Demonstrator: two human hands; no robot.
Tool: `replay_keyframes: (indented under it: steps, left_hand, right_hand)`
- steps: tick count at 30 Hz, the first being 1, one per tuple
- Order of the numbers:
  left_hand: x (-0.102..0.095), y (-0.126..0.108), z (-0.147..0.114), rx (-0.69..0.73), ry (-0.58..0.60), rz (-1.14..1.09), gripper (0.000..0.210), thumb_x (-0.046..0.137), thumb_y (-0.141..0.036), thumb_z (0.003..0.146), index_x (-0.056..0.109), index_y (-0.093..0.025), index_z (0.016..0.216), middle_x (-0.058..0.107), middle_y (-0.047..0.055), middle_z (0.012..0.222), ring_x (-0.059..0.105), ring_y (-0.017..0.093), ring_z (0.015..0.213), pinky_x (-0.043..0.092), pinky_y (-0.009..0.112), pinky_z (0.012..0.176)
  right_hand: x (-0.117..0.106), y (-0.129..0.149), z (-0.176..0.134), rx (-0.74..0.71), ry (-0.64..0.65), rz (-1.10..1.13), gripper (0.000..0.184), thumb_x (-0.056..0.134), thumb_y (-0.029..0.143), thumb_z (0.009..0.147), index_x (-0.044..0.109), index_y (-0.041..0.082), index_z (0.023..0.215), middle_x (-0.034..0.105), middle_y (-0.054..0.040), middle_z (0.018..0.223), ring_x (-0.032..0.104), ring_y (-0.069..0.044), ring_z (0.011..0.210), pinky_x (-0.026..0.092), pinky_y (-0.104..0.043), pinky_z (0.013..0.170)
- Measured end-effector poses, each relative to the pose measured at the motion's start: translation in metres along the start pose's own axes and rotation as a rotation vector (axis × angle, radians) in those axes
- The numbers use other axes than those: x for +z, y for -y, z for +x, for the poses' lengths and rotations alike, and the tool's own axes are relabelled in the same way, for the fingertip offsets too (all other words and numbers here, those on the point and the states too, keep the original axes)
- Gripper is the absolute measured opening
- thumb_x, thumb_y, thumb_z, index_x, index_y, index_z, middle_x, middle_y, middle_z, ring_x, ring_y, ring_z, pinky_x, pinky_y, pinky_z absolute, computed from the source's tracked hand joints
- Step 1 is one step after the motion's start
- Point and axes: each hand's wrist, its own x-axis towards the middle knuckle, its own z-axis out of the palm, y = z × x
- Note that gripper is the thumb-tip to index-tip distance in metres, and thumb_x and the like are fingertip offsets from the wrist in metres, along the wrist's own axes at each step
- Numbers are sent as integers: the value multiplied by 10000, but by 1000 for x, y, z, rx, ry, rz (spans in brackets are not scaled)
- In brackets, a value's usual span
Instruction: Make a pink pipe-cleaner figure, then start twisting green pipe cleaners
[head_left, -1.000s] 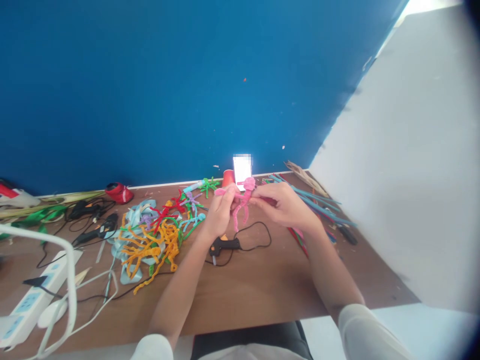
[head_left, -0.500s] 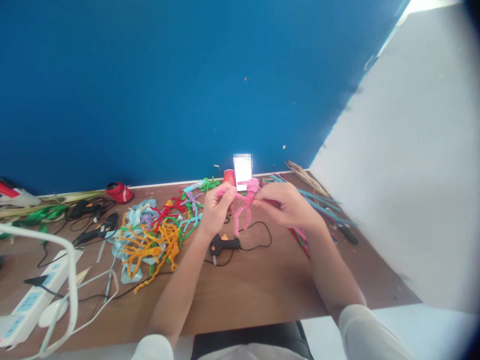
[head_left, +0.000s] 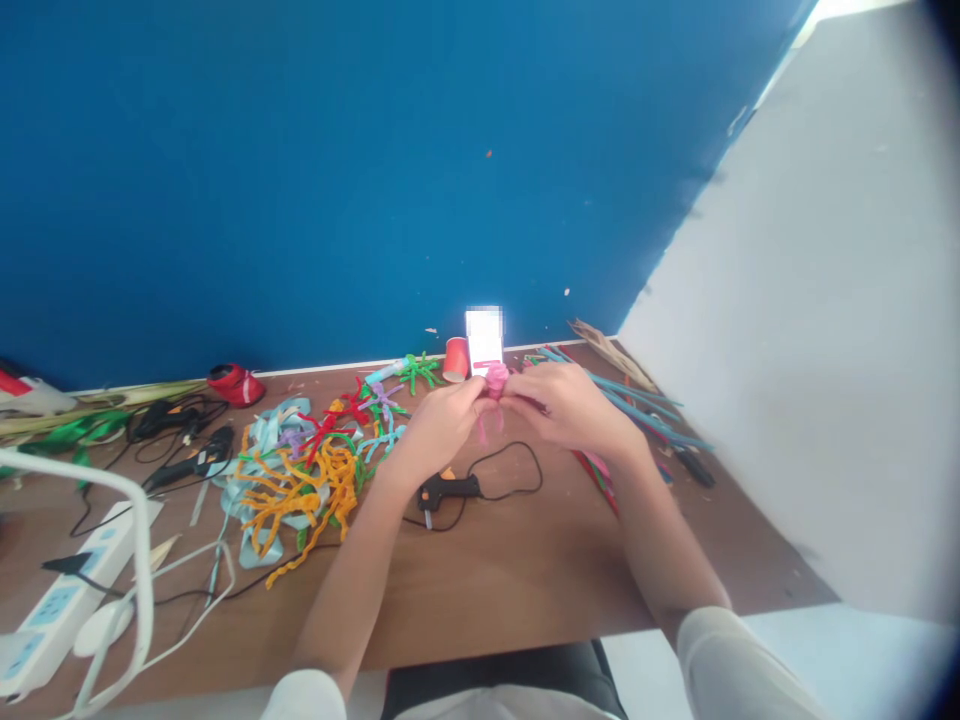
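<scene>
Between my two hands is a pink pipe-cleaner figure (head_left: 496, 379), its rounded top showing and thin legs hanging below. My left hand (head_left: 448, 415) pinches it from the left, fingers closed. From the right, my right hand (head_left: 564, 403) is also closed on it, with something dark and thin showing by its fingers that I cannot make out. Most of the figure's body is hidden by my fingers. Behind it a lit phone (head_left: 485, 338) leans upright near the wall, beside a red cup (head_left: 456, 360). Below my hands lies a black glue gun (head_left: 448, 487).
Left of my hands lie orange pipe-cleaner pieces (head_left: 307, 495), a green pipe-cleaner figure (head_left: 420, 373) and pale blue ribbon (head_left: 262, 545). Loose pipe cleaners (head_left: 645, 405) lie at right. A power strip (head_left: 71, 590) and white tubular frame (head_left: 142, 560) stand at the left front.
My left hand has moved right, toward my right hand, and now grips close to the pink figure's body instead of holding out one limb. The red cup is more exposed.
</scene>
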Motion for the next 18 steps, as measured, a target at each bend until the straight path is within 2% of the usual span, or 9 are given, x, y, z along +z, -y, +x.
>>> replay_keyframes:
  steps: [3,7,11,15,18]
  left_hand:
    - [0,-2,0,-104,74,-58,202,453,-250,1019,510,-197,832,611,3,737,565,160,682,361,283,627]
    - [-3,-4,0,-128,82,-247,162,469,-257,1011,508,-201,864,644,-4,761,605,158,713,413,284,658]
    - [-1,-6,0,-106,4,-403,156,488,-296,1006,563,-184,927,664,14,789,637,165,733,502,300,685]
    - [7,-6,0,-58,-69,-651,237,524,-390,994,592,-187,1096,677,36,923,671,165,761,584,309,681]
    - [12,-4,0,-40,-134,-661,265,536,-409,992,599,-196,1135,681,47,981,683,164,787,602,317,731]
  right_hand:
    - [0,0,0,-11,17,-1,269,494,267,1004,665,188,811,637,-25,690,483,-153,632,251,-309,638]
    - [-1,1,1,-2,14,66,275,495,266,1007,640,189,786,625,-16,688,485,-146,646,266,-300,646]
    - [-4,5,2,41,-28,217,285,468,259,1019,615,189,786,607,0,698,489,-127,653,298,-282,656]
    - [-6,8,2,83,-64,449,310,472,311,1027,594,189,770,600,19,692,474,-103,614,320,-268,634]
    - [-7,9,3,150,-86,593,337,484,389,1020,615,188,784,588,17,687,460,-106,615,325,-271,615]
